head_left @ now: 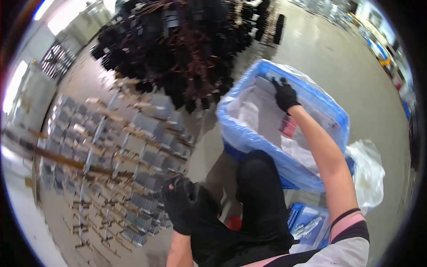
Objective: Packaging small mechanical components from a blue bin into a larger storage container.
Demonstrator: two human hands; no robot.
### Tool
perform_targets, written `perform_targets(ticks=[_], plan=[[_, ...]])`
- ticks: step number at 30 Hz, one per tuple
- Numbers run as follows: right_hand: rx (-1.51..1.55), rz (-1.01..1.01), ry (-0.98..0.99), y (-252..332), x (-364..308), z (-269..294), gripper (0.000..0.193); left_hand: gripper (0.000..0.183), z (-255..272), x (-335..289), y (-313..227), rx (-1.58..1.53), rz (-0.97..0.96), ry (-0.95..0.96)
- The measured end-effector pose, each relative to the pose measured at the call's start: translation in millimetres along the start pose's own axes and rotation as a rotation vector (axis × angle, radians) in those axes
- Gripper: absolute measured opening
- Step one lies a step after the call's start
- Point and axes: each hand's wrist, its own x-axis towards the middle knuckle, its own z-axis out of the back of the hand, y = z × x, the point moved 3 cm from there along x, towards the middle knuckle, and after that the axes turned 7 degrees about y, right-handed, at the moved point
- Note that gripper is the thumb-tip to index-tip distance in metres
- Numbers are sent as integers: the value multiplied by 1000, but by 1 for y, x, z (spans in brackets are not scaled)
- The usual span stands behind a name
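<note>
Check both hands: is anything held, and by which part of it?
Cannot tell for either. The right hand is inside the blue lined crate, the left hand beside the grey finned parts; blur obscures any grip.

A rack (91,164) hung with grey parts (150,128) (some finned) shows this is a factory workshop

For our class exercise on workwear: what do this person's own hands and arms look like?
The left hand and right hand wear close-fitting black gloves ending near the wrist. The forearms are bare. The short right sleeve is white, pink and black. I can't make out glove markings.
</note>
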Motion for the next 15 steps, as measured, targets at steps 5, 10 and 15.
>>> perform_targets(ticks=[5,10,15], plan=[[108,291,-324,101,-16,98,57,31,25,5,-6,-52,70,-135],[706,897,-51,257,-61,143,54,24,32,33,17,-882,486,-158],[684,914,-52,364,-80,150,57,22,3,82,84,-1282,515,-319]])
